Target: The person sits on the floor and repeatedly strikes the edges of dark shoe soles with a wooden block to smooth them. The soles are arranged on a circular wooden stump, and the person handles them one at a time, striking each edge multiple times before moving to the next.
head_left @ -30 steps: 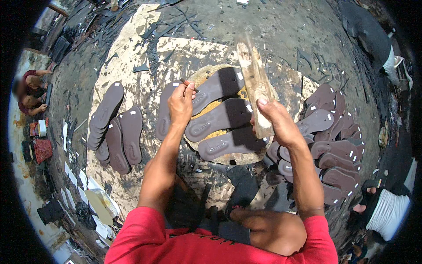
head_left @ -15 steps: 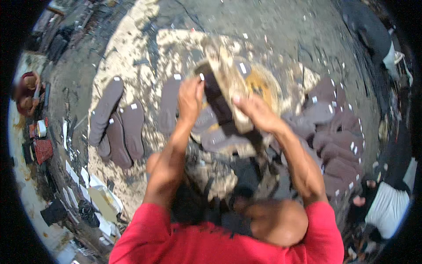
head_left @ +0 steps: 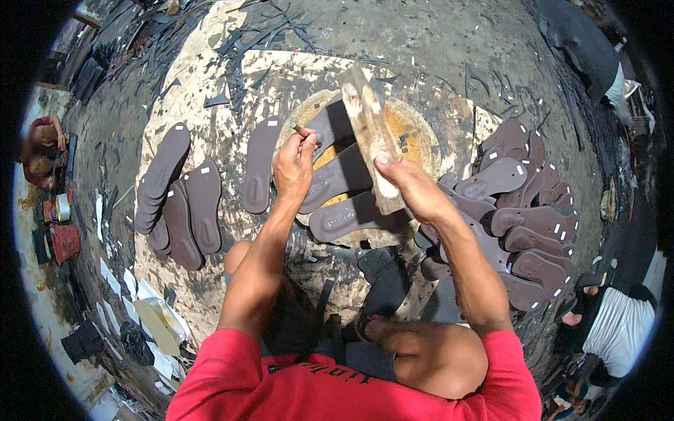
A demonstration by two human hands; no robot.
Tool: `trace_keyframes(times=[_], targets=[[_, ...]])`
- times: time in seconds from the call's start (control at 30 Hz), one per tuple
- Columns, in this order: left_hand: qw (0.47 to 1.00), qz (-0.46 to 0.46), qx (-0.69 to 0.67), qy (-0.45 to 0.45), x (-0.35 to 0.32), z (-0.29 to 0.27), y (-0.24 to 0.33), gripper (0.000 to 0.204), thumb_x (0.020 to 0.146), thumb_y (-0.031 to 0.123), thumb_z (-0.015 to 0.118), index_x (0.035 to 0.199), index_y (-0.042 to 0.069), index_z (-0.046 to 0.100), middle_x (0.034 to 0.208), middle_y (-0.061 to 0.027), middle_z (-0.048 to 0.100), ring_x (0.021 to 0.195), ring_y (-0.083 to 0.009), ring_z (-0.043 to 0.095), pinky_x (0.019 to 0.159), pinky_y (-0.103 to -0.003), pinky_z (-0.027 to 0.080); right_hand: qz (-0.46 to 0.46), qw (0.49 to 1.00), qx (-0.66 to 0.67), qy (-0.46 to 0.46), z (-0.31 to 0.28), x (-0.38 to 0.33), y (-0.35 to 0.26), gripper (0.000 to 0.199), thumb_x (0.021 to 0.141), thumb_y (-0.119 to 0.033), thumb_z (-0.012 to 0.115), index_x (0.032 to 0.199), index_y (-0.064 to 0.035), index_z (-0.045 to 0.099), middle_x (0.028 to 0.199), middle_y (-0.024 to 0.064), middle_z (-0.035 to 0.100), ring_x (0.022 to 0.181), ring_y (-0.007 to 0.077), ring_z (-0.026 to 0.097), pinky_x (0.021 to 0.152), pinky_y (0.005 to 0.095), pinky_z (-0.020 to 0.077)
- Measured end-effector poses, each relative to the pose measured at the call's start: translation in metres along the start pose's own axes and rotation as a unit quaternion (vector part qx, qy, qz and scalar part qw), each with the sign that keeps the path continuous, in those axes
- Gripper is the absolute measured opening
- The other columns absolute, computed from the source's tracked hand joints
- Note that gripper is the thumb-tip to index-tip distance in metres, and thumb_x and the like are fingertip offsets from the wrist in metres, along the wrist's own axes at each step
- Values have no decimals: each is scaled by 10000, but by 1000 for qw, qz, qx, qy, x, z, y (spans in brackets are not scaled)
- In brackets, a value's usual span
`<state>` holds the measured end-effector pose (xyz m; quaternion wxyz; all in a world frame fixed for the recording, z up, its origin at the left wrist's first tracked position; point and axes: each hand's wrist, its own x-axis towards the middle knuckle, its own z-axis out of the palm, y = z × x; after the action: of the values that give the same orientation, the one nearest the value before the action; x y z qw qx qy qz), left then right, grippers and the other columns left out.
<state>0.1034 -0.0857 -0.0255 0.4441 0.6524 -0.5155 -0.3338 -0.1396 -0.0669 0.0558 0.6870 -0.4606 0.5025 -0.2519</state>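
My right hand (head_left: 414, 188) grips a flat wooden bat (head_left: 368, 133), held upright over a round wooden block (head_left: 414, 133). My left hand (head_left: 295, 167) pinches a small metal punch (head_left: 303, 131) against the top end of a dark sandal sole (head_left: 330, 125) lying on the block. Two more dark soles (head_left: 347, 175) (head_left: 351, 219) lie across the block below it. My bare knees and feet show beneath my arms.
A heap of brown soles (head_left: 523, 217) lies to the right of the block. Several dark soles (head_left: 179, 200) lie to the left, one (head_left: 258, 172) nearer the block. Scraps litter the floor. Other people sit at the far left (head_left: 38, 147) and lower right (head_left: 618, 330).
The bat came down toward the block half a second ago and is now raised again. My left hand has stayed at the top sole with the punch.
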Motion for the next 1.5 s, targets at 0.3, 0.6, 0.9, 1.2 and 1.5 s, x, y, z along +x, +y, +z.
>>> trace_keyframes(times=[0.3,0.6,0.9,1.2,1.5], targets=[[973,200,116,7,-2,2,-18,134,962,101,696,1049,-1,699,985,-169,700,924,-363,666,826,-449,525,-309,936,-75,150,37,-37,-93,565,1010,-451,637,1305,21,535,1108,152,677,971,254,666,867,374,530],[993,88,1,82,3,-8,22,249,1044,236,648,1085,-7,686,988,-138,696,870,-237,699,737,-373,558,-24,990,-132,-43,-6,14,63,509,1075,-526,514,1018,-37,641,803,-33,556,740,98,479,640,328,431],[995,-66,-56,-43,-51,-31,2,327,1095,264,577,1178,-30,695,1017,-79,732,900,-150,718,795,-308,602,97,993,3,-60,12,-10,62,639,1078,-535,490,1277,48,659,1165,107,702,1064,161,619,957,352,486],[998,23,53,-30,-52,-26,-6,215,1041,189,636,1060,-14,704,925,-148,727,823,-246,726,752,-364,571,-96,976,70,185,31,-92,-121,586,1011,-522,557,1243,16,577,916,147,682,724,215,693,636,337,583],[952,250,177,-6,-47,-21,-11,157,954,81,659,1073,-20,670,1013,-225,669,948,-451,631,860,-489,511,-1,990,-134,-40,32,-41,43,502,1062,-447,571,1227,27,580,1022,128,712,887,236,683,796,391,544]])
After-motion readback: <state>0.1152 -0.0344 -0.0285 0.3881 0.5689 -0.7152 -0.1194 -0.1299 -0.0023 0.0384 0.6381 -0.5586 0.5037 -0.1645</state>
